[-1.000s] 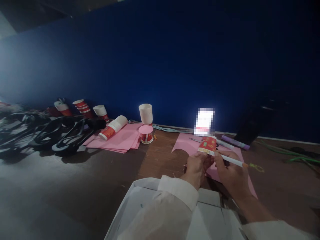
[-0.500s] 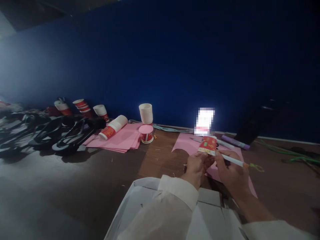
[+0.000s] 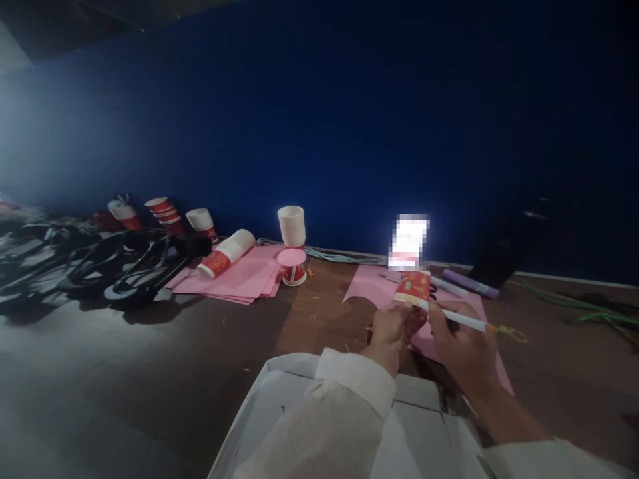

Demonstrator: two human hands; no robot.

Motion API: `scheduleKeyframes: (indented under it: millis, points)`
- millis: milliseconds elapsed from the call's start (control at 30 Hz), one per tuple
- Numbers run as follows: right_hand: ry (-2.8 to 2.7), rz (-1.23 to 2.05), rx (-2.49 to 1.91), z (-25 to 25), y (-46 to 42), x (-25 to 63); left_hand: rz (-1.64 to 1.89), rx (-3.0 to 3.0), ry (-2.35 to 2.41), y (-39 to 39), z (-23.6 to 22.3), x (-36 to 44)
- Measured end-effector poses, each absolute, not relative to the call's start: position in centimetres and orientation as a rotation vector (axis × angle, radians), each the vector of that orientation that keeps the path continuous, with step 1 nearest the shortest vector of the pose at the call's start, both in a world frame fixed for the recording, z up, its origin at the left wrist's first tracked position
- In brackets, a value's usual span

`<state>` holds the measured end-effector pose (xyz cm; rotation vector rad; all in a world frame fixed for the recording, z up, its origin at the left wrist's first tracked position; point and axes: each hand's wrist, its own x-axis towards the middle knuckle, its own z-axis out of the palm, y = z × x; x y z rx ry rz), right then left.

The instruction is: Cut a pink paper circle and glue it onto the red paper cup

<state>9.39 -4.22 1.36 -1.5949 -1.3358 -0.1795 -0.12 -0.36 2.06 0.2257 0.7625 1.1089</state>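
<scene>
My left hand is closed around a red and white paper cup, which it holds tilted over a pink paper sheet. In my right hand is a slim writing brush with a white shaft, an orange end and a yellow-green cord loop. Its shaft points left to the cup's pale rim band; its tip cannot be made out. Scissors lie on the pink sheet just behind the cup. Beside them are a purple marker and a whitish marker.
A bright phone screen stands against the blue wall. Left of it are stacked cups with a pink disc, then a lying cup stack on pink sheets. Black strapped devices line the left. A white box sits nearest me.
The paper cup has shifted and turned very slightly to the left in my left hand. My right hand keeps its grip on the brush, almost still.
</scene>
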Motion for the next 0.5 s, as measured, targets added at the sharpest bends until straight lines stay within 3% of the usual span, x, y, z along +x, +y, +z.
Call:
scheduleKeyframes:
  millis: [500]
  points:
    - [-1.323, -0.181, -1.646, 1.54, -4.28, 9.30, 1.118, 0.237, 0.671, -0.38, 1.45, -0.13]
